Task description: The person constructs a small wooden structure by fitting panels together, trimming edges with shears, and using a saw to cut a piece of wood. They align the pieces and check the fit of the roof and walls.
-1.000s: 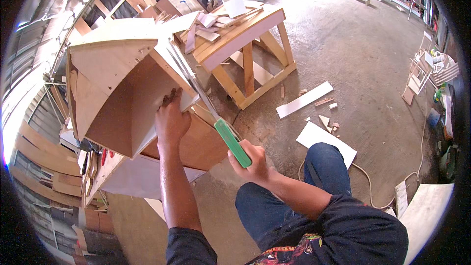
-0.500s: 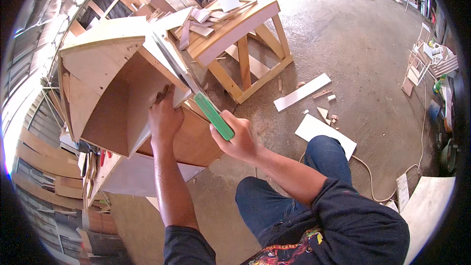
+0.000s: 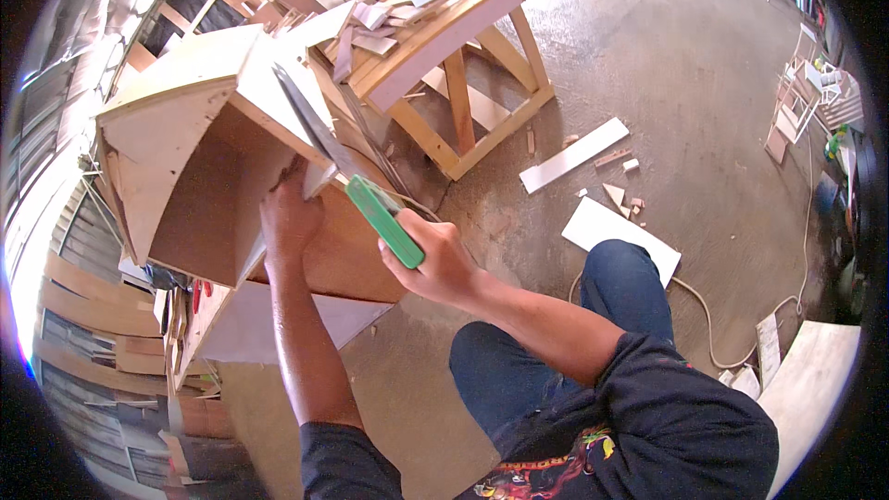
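Note:
My right hand (image 3: pixel 433 257) is closed around the green handle (image 3: pixel 384 220) of a handsaw. Its blade (image 3: pixel 315 128) points up and away, lying along the edge of a curved plywood cabinet (image 3: pixel 167 134) on the left. My left hand (image 3: pixel 293 222) reaches into the cabinet's open front and grips the edge of its inner panel (image 3: pixel 255 194); part of the fingers is in shadow. Just beside that hand, a pale wood end (image 3: pixel 319 181) sticks out below the saw. Whether the teeth are biting into the wood, I cannot tell.
A wooden workbench (image 3: pixel 435 51) heaped with offcuts stands beyond the cabinet. On the concrete floor lie a long white board (image 3: pixel 574 156), a wider white panel (image 3: pixel 622 239), small offcuts and a cable (image 3: pixel 708 333). Boards lean along the left wall; a pale sheet (image 3: pixel 815 389) lies at lower right.
The saw and both hands sit slightly further left in the picture, as does the cabinet, so the view has shifted. Both hands keep their hold.

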`<state>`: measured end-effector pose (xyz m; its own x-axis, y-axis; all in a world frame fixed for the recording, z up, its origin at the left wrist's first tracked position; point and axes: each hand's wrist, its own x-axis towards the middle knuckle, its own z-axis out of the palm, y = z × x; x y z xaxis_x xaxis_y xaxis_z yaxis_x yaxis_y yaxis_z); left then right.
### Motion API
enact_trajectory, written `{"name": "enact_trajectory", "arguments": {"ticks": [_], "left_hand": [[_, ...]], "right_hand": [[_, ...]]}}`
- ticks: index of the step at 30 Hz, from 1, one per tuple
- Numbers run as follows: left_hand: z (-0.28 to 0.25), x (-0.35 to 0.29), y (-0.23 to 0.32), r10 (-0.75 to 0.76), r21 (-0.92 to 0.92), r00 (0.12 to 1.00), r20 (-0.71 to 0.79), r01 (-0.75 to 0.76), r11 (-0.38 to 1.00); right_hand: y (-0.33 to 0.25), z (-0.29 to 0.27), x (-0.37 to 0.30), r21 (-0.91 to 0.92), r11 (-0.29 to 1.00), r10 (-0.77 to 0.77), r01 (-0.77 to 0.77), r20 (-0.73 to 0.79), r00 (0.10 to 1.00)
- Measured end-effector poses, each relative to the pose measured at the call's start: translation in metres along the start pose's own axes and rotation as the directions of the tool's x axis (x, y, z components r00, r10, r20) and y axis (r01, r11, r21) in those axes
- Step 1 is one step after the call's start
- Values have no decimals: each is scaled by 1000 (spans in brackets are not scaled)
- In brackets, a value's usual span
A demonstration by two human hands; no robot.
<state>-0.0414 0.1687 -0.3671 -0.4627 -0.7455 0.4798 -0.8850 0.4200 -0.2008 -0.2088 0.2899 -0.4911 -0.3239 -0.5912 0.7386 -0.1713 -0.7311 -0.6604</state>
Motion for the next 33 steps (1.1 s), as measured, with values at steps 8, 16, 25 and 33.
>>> {"name": "enact_trajectory", "arguments": {"ticks": [8, 16, 25, 33], "left_hand": [[-13, 2, 8, -135, 42, 985, 103, 132, 990], [-7, 4, 4, -65, -54, 997, 51, 68, 996], [-6, 18, 2, -61, -203, 993, 97, 80, 976], [-1, 18, -5, -32, -130, 997, 73, 42, 991]], "right_hand": [[0, 17, -8, -63, 998, 4, -2, 34, 999], [-12, 16, -3, -134, 991, -27, 27, 1, 1000], [-28, 17, 20, -130, 990, 56, -55, 8, 998], [-23, 19, 22, -132, 989, 74, -71, 21, 997]]}}
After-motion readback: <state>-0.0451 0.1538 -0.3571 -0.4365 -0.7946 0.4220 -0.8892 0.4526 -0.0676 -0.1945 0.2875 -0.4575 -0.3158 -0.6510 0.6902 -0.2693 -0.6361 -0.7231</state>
